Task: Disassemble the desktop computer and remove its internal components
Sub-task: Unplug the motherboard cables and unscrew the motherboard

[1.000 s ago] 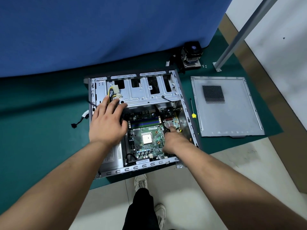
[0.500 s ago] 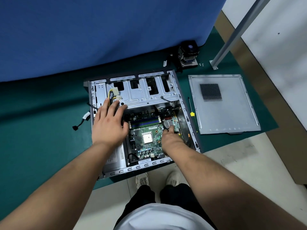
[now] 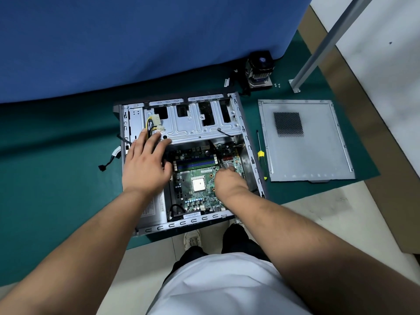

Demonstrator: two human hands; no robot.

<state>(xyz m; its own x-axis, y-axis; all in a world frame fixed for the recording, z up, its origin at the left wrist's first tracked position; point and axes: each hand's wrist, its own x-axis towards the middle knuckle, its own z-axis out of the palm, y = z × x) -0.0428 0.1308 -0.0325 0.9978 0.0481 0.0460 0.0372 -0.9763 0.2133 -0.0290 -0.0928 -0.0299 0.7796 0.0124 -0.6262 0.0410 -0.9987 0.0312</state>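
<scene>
The opened grey metal computer case (image 3: 248,142) lies on its side on the green mat (image 3: 56,178), by the mat's near edge so I can lean over it. My left hand (image 3: 145,165) rests flat, fingers relaxed and spread, near the yellow power cables (image 3: 151,127), probably to steady the case. My right hand (image 3: 226,179) reaches down onto the green motherboard (image 3: 195,198); whether its fingers pinch anything there I cannot tell. The removed grey side panel (image 3: 318,151), yellow-handled screwdriver (image 3: 261,155) and black cooler fan (image 3: 260,69) sit toward the mat's right edge, out of my way.
</scene>
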